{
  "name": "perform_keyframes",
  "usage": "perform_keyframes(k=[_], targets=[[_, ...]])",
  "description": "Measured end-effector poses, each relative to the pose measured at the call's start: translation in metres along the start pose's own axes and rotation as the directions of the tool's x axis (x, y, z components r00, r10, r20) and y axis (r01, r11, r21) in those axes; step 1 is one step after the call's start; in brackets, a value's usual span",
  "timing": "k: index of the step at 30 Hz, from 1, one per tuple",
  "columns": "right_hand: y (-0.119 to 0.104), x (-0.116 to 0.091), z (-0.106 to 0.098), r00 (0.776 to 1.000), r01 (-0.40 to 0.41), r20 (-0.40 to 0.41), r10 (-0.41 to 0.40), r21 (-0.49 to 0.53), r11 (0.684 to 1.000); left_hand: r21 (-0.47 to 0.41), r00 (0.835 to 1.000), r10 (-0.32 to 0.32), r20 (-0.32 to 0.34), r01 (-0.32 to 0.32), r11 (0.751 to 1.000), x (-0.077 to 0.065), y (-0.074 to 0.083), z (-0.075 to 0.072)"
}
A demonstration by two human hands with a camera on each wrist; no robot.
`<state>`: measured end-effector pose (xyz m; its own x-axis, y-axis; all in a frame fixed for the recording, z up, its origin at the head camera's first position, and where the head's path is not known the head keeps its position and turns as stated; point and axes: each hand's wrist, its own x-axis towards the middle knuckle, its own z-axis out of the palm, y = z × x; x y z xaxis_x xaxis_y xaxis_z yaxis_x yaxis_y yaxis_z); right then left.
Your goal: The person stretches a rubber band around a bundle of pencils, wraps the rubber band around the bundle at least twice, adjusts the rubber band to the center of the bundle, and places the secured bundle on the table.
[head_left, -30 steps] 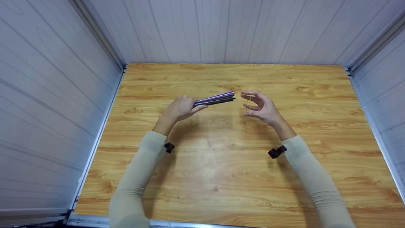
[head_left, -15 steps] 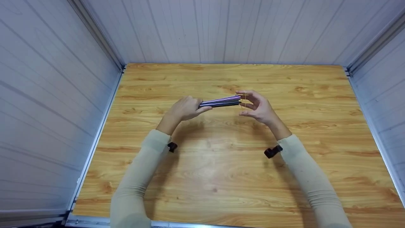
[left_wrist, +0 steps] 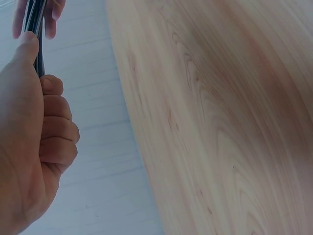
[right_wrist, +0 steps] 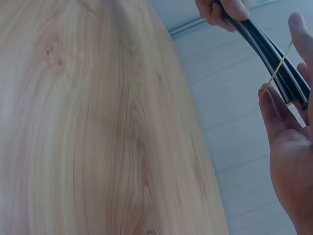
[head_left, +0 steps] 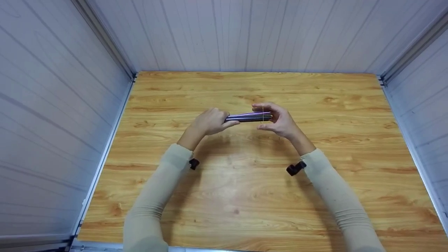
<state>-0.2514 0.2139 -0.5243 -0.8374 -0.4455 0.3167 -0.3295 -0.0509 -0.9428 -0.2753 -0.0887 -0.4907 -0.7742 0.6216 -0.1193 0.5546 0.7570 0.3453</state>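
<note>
My left hand (head_left: 210,121) grips one end of a bundle of slim, shiny dark sticks with purple streaks (head_left: 246,117), thumb laid along them. In the left wrist view its fingers (left_wrist: 59,125) are curled tight round the bundle. The bundle is raised above the table and points right, its free ends between the spread fingers and thumb of my right hand (head_left: 281,120). A thin yellow rubber band (right_wrist: 280,64) is stretched across that hand's fingertips and thumb and crosses the bundle near its free ends. The sticks' gripped ends are hidden in the left hand.
Under both hands lies a wood-grain table (head_left: 231,196). Pale panel walls rise at the back (head_left: 196,35), left (head_left: 52,115) and right (head_left: 416,115). Small black wrist cameras hang below each sleeve cuff.
Both hands have moved toward each other, the left to the right and the right to the left. The bundle's free ends have passed from outside the stretched rubber band to inside it.
</note>
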Motion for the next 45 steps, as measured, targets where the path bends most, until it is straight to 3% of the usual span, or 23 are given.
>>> perform_keyframes(k=[10, 17, 21, 30, 38, 40, 45], targets=[[0.0, 0.004, 0.004, 1.0, 0.013, 0.01, -0.013, -0.005, 1.0, 0.011, 0.999, 0.039, -0.025, -0.039, 0.999, 0.004, 0.002, 0.005], [-0.007, 0.01, 0.001, 0.999, 0.039, -0.011, -0.038, 0.005, 0.999, 0.121, 0.996, 0.079, -0.045, -0.073, 0.99, 0.007, 0.004, 0.014], [-0.014, 0.015, 0.001, 0.997, 0.066, -0.028, -0.065, 0.016, 0.998, 0.141, 0.994, 0.1, -0.052, -0.092, 0.986, 0.007, 0.005, 0.021], [-0.031, 0.028, 0.001, 0.995, 0.076, -0.06, -0.075, 0.002, 0.997, 0.141, 0.997, 0.077, -0.031, -0.072, 0.987, 0.006, 0.006, 0.032], [-0.036, 0.024, 0.007, 0.999, 0.023, 0.046, -0.021, -0.041, 0.999, 0.136, 0.995, 0.037, -0.088, -0.025, 0.99, 0.004, -0.005, 0.034], [-0.038, 0.021, 0.009, 0.996, 0.048, 0.078, -0.044, -0.043, 0.998, 0.141, 0.994, 0.017, -0.105, -0.002, 0.99, 0.002, -0.011, 0.035], [-0.04, 0.018, 0.013, 0.971, 0.125, 0.194, -0.14, 0.085, 0.988, 0.119, 0.989, -0.063, -0.133, 0.079, 0.99, 0.001, -0.025, 0.034]])
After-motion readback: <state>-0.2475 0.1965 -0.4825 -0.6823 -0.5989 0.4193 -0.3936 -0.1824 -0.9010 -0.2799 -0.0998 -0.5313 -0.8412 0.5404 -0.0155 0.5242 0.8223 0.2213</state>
